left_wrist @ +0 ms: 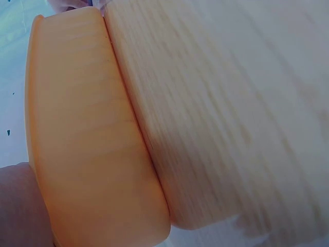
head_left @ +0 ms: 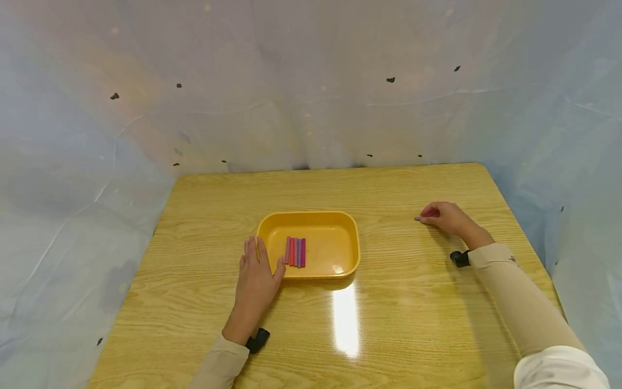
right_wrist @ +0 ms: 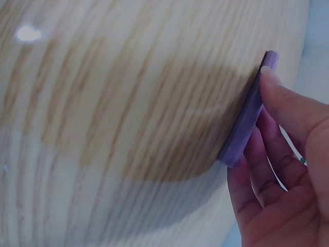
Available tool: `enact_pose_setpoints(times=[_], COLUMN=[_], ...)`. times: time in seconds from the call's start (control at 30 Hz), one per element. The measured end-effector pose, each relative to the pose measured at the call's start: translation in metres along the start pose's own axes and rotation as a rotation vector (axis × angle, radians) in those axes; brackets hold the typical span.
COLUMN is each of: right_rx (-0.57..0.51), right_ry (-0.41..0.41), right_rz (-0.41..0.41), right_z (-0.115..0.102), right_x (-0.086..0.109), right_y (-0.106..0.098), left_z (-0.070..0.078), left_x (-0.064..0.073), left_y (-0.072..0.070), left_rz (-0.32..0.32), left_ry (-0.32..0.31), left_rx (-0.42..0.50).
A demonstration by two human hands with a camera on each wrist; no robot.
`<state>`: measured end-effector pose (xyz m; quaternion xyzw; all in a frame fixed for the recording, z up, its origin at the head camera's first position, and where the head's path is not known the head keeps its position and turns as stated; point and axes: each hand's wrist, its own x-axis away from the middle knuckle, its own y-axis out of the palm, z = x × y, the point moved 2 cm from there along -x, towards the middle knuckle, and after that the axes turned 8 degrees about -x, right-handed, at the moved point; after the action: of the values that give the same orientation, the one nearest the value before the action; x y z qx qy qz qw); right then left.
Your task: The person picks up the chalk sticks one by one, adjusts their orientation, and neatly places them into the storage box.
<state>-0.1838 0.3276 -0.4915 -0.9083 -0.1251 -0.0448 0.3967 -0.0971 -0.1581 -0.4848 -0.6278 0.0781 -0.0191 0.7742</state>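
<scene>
A yellow rectangular tray (head_left: pixel 330 243) sits on the table, holding several thin sticks (head_left: pixel 296 252) in purple, red and magenta, side by side toward its left. Over the tray's near left corner lies my left hand (head_left: pixel 256 278), its fingers extended along the left rim and the thumb at the front rim. Away to the right, my right hand (head_left: pixel 449 219) pinches a short purple stick (right_wrist: pixel 249 110) between thumb and fingers, close to the tabletop. In the left wrist view, the tray's outer wall (left_wrist: pixel 92 128) fills much of the picture, and only part of the hand shows.
The wood-grain table (head_left: pixel 398 319) carries a bright light reflection in front of the tray. Pale sheeting (head_left: pixel 291 86) with small dark marks hangs behind and at both sides of the table. Each wrist wears a small black camera.
</scene>
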Motion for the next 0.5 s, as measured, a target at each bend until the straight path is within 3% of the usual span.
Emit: enact_pose_setpoints(times=[0.5], right_rx=[-0.028], right_ry=[0.014], right_rz=[-0.036], right_z=[0.002], right_x=[-0.0015], right_y=[0.0023], left_z=[0.0002], left_x=[0.0001], left_y=[-0.001], left_rz=[-0.013], left_ry=[-0.001], left_rx=[-0.001])
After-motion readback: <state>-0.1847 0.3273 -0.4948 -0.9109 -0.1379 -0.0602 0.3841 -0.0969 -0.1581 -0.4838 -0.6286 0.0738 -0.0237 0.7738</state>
